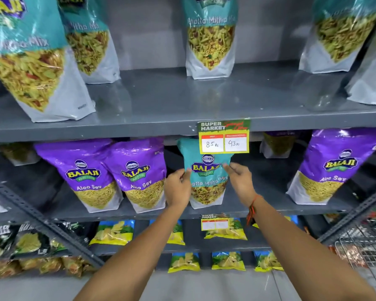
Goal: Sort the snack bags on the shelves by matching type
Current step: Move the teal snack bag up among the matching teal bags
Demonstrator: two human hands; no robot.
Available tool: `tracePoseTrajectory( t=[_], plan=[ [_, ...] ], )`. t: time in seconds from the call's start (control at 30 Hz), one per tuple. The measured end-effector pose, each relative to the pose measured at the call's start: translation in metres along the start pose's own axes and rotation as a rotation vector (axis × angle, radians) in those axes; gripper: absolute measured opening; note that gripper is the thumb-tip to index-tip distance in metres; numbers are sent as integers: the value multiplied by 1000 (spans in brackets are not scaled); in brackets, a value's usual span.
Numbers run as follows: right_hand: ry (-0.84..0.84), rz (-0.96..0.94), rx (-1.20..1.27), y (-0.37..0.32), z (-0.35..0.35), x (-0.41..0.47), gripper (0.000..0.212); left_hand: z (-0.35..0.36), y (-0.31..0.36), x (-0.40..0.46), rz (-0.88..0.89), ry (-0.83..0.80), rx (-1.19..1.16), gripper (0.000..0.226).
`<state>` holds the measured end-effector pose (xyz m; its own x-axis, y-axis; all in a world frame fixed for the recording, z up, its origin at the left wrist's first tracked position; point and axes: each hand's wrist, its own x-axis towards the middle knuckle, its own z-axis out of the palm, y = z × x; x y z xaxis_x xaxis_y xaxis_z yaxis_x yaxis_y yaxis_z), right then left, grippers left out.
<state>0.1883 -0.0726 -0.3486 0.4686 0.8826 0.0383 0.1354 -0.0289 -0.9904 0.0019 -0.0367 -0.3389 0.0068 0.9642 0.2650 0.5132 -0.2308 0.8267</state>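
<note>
Both hands clamp the glossy teal Khatta Mitha Mix pouch (206, 170) on the middle grey metal shelf (258, 206): the left hand (177, 187) pinches its left edge, the right hand (240, 183) its right edge, fingers (227, 167) closed on the foil. The pouch stands among purple Aloo Sev pouches (89, 172), its top tucked behind the yellow price tag (224, 137). It looks like the pick-up step for a misplaced bag. Judging from the matching teal pouches (211, 38) on the upper shelf (161, 101), the next move calls for drawing it forward clear of the tag, then lifting it into the open gap above
</note>
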Motion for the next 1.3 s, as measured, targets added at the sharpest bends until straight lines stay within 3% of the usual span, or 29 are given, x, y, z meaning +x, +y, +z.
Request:
tracePoseTrajectory(
  t=[0.1, 0.23, 0.57, 0.87, 1.03, 1.3],
  plan=[
    [0, -18, -47, -8, -4, -24, 31, -11, 2, -19, 22, -4, -13, 50],
    [17, -94, -147, -18, -15, -66, 48, -34, 8, -57, 34, -5, -31, 53],
    [-43, -313, -274, -90, -32, -155, 54, -116, 44, -117, 170, 93, -145, 48],
    [126, -653, -197, -235, -20, -130, 54, -188, 149, -44, 435, 314, -304, 48],
    [222, -810, -212, -318, -19, -81, 57, -206, 216, 24, 478, 325, -438, 51],
    [256, -768, -140, -354, -16, -2, 57, -191, 252, 102, 496, 371, -478, 45]
  ],
)
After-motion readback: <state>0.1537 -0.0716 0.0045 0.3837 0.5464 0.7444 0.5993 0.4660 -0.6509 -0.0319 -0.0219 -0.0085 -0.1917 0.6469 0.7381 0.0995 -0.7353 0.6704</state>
